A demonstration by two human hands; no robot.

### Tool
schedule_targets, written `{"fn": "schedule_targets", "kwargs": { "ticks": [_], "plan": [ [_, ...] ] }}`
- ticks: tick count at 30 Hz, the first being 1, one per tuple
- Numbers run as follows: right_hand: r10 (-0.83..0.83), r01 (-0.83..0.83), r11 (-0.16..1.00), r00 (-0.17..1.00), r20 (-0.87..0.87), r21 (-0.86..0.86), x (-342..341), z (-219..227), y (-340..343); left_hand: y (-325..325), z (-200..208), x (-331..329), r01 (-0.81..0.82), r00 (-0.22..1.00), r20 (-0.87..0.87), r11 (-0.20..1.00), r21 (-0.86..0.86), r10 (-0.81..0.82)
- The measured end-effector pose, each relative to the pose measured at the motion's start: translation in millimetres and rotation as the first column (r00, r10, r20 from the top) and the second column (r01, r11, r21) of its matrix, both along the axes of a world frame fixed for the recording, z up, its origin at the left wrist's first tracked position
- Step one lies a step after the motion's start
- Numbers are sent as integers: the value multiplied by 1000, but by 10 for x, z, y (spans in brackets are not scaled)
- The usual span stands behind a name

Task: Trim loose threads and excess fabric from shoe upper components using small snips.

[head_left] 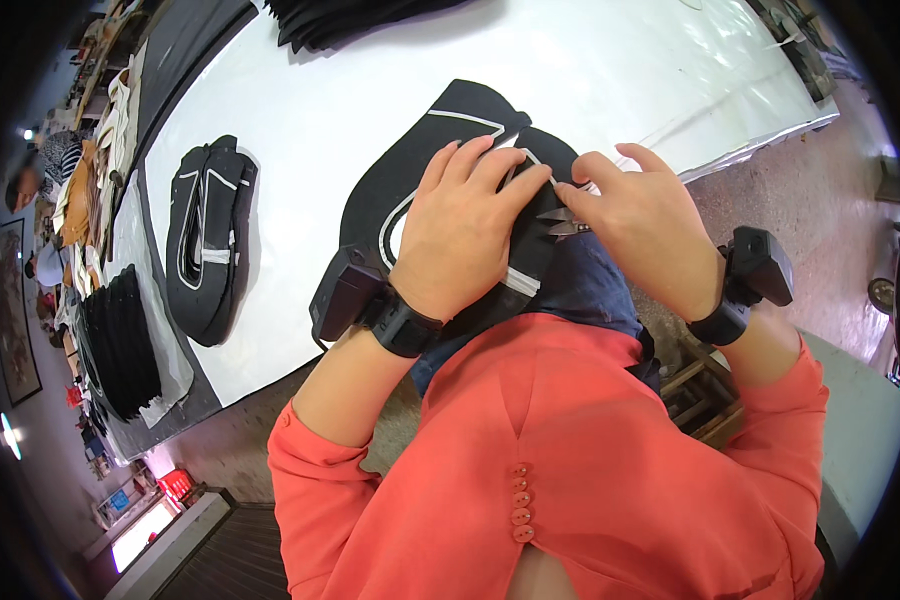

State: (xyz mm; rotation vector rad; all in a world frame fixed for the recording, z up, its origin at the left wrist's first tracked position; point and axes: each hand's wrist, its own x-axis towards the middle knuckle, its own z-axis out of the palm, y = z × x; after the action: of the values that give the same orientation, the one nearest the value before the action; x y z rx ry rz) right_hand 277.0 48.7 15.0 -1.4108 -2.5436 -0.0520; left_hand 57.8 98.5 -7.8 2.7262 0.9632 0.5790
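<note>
Head view, going left to right: at 9 o'clock on the white tabletop (300, 130) there's a stack (210, 240) of black cut pieces with white edging, and further out at 8 o'clock a fanned pile (120, 340) of more black pieces. The piece (440, 130) being worked on sits dead center, hanging off the tabletop's near edge onto the lap, so it's black fabric with a white trim line running round it.

Left hand (460, 230) is spread flat on the piece, fingers loosely open and pressing it down, fingertips up at the trim. Right hand (635, 225) is curled in tight, pinching a small pair of snips (562, 222) whose blades point toward 9 o'clock, right beside the left fingertips. Can't tell whether the blades are actually on a thread.

My take on doing this well: keep the left hand pinning the fabric taut near the cut, nibble with only the tips of the snips, and stay off the white trim and those fingertips.
</note>
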Motion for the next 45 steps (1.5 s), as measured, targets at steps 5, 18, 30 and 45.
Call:
{"fn": "schedule_targets", "kwargs": {
  "ticks": [5,18,30,45],
  "plan": [
    [44,-35,998,986,-160,58,113,-8,-2,-89,-25,23,-27,998,-52,996,82,31],
    [-438,328,884,830,-345,-333,74,-128,-85,-100,-4,67,-40,998,-38,991,125,45],
    [-567,253,792,644,-514,-556,196,-89,43,-104,81,73,22,992,-127,997,68,-13],
    [-151,-302,792,744,-650,-530,-263,19,178,-131,399,-1128,-274,914,62,722,-636,402]
  ]
}}
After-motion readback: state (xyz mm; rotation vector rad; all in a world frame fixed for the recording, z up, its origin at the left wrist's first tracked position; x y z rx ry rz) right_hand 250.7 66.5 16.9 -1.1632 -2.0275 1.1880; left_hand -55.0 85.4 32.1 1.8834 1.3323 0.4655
